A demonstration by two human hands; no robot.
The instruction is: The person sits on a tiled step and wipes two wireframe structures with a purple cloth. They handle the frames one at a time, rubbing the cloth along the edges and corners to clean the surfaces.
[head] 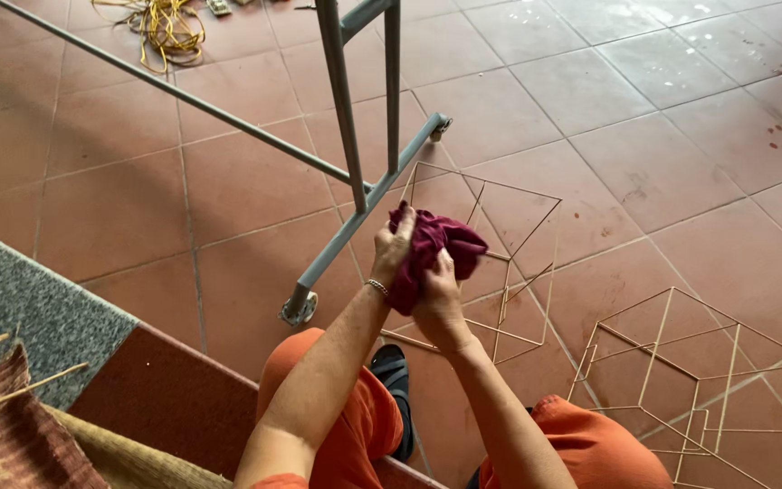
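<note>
Maroon cloth (pixel 432 246) sits bunched between both your hands, held up in the air in front of your knees and above the red tile floor (pixel 662 118). Your left hand (pixel 393 249) has its grip closed around the near side of the bundle, a thin bracelet (pixel 376 287) at the wrist, and your right hand (pixel 441 299) clamps it from below with the fingers curled in. It looks soft, light and limp, so it should crumple and fold wherever you squeeze; take it by a full handful, not by an edge, or loose corners will hang down. Just beyond the cloth lies a frame of thin pale sticks (pixel 500 263), with a second frame (pixel 699 380) near your right knee. Both look brittle. A grey metal stand (pixel 355 118) rises beside them on small wheels.
</note>
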